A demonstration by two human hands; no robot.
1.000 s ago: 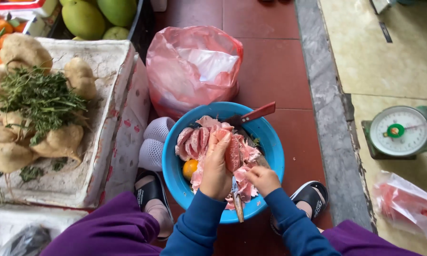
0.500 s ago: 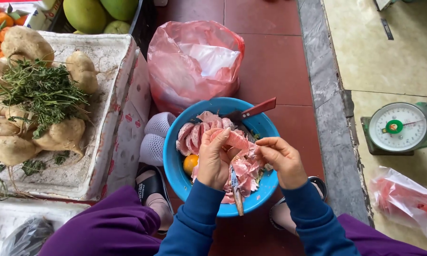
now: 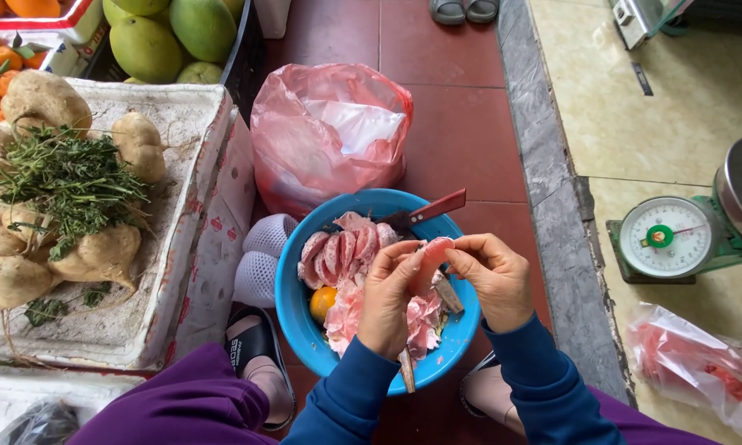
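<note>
Soft daylight is falling over a red tiled floor [image 3: 462, 140], which is meeting a grey stone kerb [image 3: 544, 189] and paler tiles [image 3: 635, 107] beyond, while a white foam box [image 3: 185, 206] is sitting at the left and a green weighing scale [image 3: 668, 239] is standing at the right.

One head-worn camera looks steeply down from close above the lap, facing the red tiled floor [image 3: 462, 140], with the blue basin [image 3: 293, 288] centred near the frame's bottom.
</note>
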